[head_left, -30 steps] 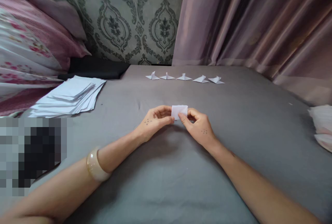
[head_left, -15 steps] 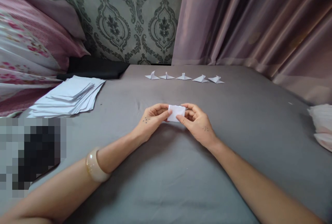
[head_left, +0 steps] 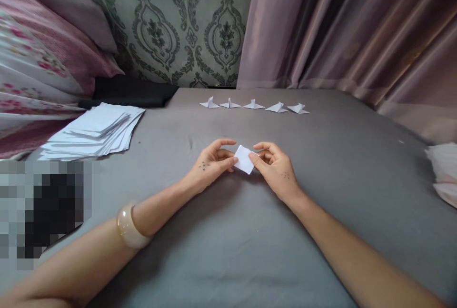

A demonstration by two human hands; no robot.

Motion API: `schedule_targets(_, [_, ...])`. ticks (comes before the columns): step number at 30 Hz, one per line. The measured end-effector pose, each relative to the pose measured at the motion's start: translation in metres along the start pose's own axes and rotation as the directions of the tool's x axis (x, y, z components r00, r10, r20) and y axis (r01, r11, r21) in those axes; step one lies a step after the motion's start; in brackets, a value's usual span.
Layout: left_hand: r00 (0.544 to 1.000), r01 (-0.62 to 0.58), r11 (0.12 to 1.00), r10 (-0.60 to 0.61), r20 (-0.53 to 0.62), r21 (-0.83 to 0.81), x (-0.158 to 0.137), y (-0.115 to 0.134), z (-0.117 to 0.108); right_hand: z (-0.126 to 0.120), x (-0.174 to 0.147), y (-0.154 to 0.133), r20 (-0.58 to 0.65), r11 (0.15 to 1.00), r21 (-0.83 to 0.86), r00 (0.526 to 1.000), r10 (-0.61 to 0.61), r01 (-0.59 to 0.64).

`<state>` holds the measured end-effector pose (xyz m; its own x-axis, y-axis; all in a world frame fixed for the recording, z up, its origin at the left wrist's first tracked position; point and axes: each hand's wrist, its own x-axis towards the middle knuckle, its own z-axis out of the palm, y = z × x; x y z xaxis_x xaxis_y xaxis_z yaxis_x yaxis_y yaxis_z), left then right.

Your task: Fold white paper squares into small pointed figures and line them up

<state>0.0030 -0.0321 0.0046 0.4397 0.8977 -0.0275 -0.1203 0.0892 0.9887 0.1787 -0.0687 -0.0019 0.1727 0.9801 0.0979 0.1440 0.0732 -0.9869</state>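
A small white square of paper (head_left: pixel 244 161) is held up between my hands, turned with one corner toward me. My left hand (head_left: pixel 213 163) pinches its left corner between the thumb and the fingers behind; the left index finger is lifted off it. My right hand (head_left: pixel 276 165) grips the right side, its thumb on the front face and the other fingers partly hidden behind. Farther back, several folded white paper figures (head_left: pixel 253 104) with raised points stand in a row on the grey cloth surface (head_left: pixel 228 251).
At the left lies a loose stack of white paper sheets (head_left: pixel 96 132), with a folded black cloth (head_left: pixel 132 91) behind it. A blurred dark object (head_left: pixel 53 213) sits at the lower left. Whitish plastic (head_left: pixel 442 165) rests at the right edge. Pink curtains (head_left: pixel 303 22) hang behind.
The paper has been turned from lying straight to standing cornerwise between my hands. My left index finger has come away from it, and my right thumb has shifted up its face.
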Motion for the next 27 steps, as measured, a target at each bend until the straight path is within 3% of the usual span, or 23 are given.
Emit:
schedule_targets(3, [1.0,-0.014,0.998,0.015,-0.023,0.057,0.001,-0.001,-0.001,-0.003,0.001,0.002,0.064,0.999,-0.047,0.998,-0.018,0.021])
schedule_targets(7, [0.998,0.044,0.959,-0.031,-0.051,0.278,0.003,-0.004,-0.006,-0.009,-0.001,0.003,0.18,0.958,-0.288,0.982,0.052,0.002])
schedule_targets(9, [0.998,0.066,0.927,-0.065,-0.016,0.369,0.002,-0.005,-0.008,-0.011,-0.002,0.002,0.23,0.918,-0.395,0.971,0.071,0.026])
schedule_targets(12, [0.998,0.0,0.876,-0.028,0.051,0.482,0.0,-0.006,-0.009,-0.012,-0.004,0.001,0.271,0.874,-0.468,0.963,-0.004,0.135])
schedule_targets(17, [0.976,-0.211,0.673,0.188,0.112,0.709,-0.003,-0.004,-0.009,-0.009,-0.005,0.002,0.275,0.807,-0.528,0.952,-0.132,0.264])
schedule_targets(23, [0.916,-0.363,0.374,0.309,0.254,0.853,0.0,-0.012,-0.017,-0.009,-0.005,0.005,0.323,0.708,-0.606,0.925,-0.199,0.364])
schedule_targets(25, [0.914,-0.363,0.344,0.309,0.261,0.866,0.0,-0.015,-0.019,-0.01,-0.005,0.005,0.312,0.692,-0.625,0.928,-0.203,0.361])
schedule_targets(27, [0.93,-0.321,0.366,0.295,0.218,0.873,0.0,-0.015,-0.019,-0.009,-0.004,0.006,0.287,0.699,-0.633,0.94,-0.187,0.332])
